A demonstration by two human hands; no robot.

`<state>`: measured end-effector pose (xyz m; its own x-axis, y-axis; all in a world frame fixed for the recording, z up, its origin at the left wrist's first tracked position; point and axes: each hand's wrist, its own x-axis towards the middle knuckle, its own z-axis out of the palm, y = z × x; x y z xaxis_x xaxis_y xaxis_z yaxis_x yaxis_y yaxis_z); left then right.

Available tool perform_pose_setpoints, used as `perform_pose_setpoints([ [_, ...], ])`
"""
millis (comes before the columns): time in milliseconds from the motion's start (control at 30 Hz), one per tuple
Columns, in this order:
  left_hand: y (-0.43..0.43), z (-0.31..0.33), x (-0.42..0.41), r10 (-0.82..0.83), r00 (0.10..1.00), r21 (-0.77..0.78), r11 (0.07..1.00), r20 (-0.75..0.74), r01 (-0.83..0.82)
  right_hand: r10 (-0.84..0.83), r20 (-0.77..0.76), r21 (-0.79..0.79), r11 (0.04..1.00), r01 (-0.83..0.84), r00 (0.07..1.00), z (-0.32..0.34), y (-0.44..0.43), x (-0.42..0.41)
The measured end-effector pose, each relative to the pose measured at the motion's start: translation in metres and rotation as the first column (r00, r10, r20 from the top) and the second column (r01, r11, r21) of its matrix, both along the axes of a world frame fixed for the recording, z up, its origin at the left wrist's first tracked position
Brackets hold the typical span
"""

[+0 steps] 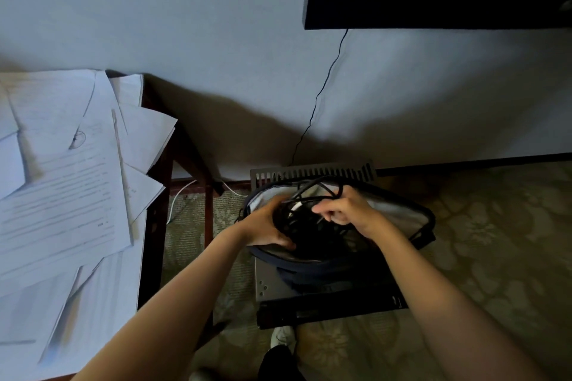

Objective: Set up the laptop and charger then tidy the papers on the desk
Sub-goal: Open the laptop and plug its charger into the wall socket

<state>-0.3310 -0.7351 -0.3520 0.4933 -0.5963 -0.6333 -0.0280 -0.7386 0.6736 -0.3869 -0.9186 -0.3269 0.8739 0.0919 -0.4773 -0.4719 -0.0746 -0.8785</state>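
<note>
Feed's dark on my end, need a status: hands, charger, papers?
Right hand grips black cable over open bag. Left hand in bag mouth, grip hidden. Papers scattered across desk, covering the top.

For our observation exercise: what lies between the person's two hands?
A bundle of dark cables, in the open bag, sits between left hand and right hand; head view.

Left hand [266, 226], right hand [349, 210] and forearms [185, 288] bare; white shoe [283, 337], dark trouser leg [278, 363].
</note>
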Motion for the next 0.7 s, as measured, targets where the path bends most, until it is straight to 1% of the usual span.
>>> perform_pose_setpoints([
  [33,-0.003,0.007,-0.002,-0.084,0.996,-0.002,0.996,-0.033,0.084,0.007,-0.003,0.029,1.0,-0.007,1.0,0.002,0.002,0.002],
  [67,-0.007,0.011,-0.005,-0.125,0.988,-0.02,0.992,-0.091,0.123,-0.016,0.0,0.064,0.998,0.016,1.0,0.004,0.004,0.004],
  [100,-0.01,0.013,-0.008,-0.121,0.984,-0.067,0.991,-0.128,0.113,-0.066,0.001,0.112,0.992,0.065,0.998,0.004,0.005,0.006],
  [167,-0.015,0.009,-0.008,0.011,0.993,-0.209,0.977,-0.12,-0.036,-0.208,-0.016,0.216,0.954,0.207,0.978,0.002,0.007,0.008],
  [233,-0.02,0.003,-0.008,0.167,0.979,-0.361,0.911,-0.12,-0.199,-0.398,-0.056,0.299,0.868,0.396,0.916,-0.003,0.011,0.01],
  [300,-0.028,0.005,-0.011,0.305,0.941,-0.428,0.839,-0.144,-0.337,-0.558,-0.123,0.38,0.737,0.558,0.821,-0.008,0.017,0.012],
  [333,-0.031,0.005,-0.011,0.365,0.92,-0.428,0.815,-0.145,-0.391,-0.586,-0.14,0.413,0.698,0.585,0.798,-0.009,0.02,0.014],
  [367,-0.035,0.009,-0.011,0.408,0.903,-0.414,0.805,-0.133,-0.425,-0.585,-0.13,0.426,0.696,0.578,0.8,-0.009,0.023,0.016],
  [433,-0.037,0.01,-0.008,0.435,0.898,-0.378,0.822,-0.065,-0.425,-0.551,-0.05,0.375,0.763,0.527,0.833,-0.009,0.026,0.018],
  [467,-0.036,0.009,-0.006,0.433,0.9,-0.363,0.833,-0.044,-0.418,-0.533,-0.006,0.313,0.802,0.508,0.846,-0.009,0.026,0.019],
  [533,-0.036,0.008,-0.007,0.452,0.89,-0.349,0.825,-0.068,-0.445,-0.481,0.047,0.176,0.867,0.467,0.875,-0.006,0.026,0.021],
  [600,-0.037,0.006,-0.011,0.509,0.853,-0.366,0.776,-0.117,-0.514,-0.44,0.027,0.104,0.894,0.436,0.897,-0.004,0.024,0.02],
  [667,-0.04,0.004,-0.013,0.58,0.795,-0.364,0.712,-0.176,-0.6,-0.404,-0.024,0.059,0.912,0.405,0.914,-0.005,0.016,0.015],
  [700,-0.041,0.005,-0.013,0.599,0.778,-0.355,0.697,-0.189,-0.623,-0.352,-0.038,0.002,0.936,0.352,0.935,-0.004,0.01,0.009],
])
